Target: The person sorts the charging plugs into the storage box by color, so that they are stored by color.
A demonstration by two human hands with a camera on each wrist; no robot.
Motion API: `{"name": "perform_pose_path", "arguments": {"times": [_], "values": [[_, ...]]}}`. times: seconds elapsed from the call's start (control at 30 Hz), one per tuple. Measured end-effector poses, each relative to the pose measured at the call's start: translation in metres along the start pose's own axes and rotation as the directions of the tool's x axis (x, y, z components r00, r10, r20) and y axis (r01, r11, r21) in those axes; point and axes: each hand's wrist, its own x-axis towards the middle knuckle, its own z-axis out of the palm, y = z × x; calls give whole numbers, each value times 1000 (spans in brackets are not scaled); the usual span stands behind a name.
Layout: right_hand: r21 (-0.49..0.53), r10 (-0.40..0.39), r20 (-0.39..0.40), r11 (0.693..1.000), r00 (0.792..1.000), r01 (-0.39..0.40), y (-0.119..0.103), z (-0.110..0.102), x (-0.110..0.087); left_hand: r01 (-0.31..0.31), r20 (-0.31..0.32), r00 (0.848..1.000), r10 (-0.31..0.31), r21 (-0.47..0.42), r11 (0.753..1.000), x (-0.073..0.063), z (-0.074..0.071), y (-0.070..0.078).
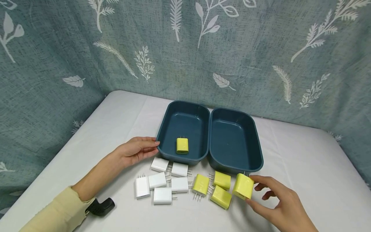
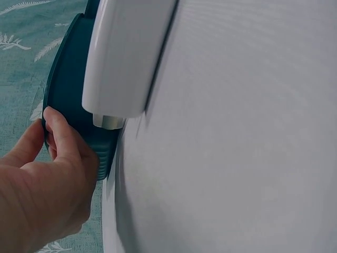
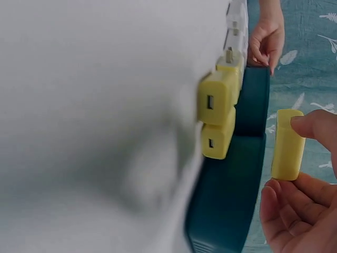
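In the head view my right hand pinches a yellow charger plug between thumb and fingers, just in front of the right blue tray. The same yellow charger plug shows side-on in the right wrist view, held above the table. My left hand grips the left rim of the left blue tray; the left wrist view has its fingers at that rim. One yellow charger plug lies inside the left tray. Three more yellow plugs, one being this charger plug, lie beside my right hand.
Several white charger plugs, such as this white plug, lie in front of the left tray on the white table. The two trays stand side by side. A black device is at my left sleeve. Patterned green cloth hangs behind.
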Motion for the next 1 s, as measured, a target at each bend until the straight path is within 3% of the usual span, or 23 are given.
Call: {"name": "perform_pose_path", "arguments": {"times": [0.13,0.27,0.37,0.63,1.0], "values": [[44,-122,-74,991,990,125,-2,-4,9,2,-3,1000,-2,-3,1000,0,-1,-1],[86,-232,-132,966,964,244,-4,-7,22,2,-3,1000,-2,-2,1000,0,-1,-1],[111,-263,-144,954,954,280,-6,-10,33,2,-4,1000,-2,4,1000,0,0,0],[146,-223,-91,961,971,234,-14,-14,66,0,-3,1000,0,12,1000,0,1,2],[196,-230,8,955,973,224,-30,-4,119,5,-3,1000,-5,12,1000,1,1,0]]}}
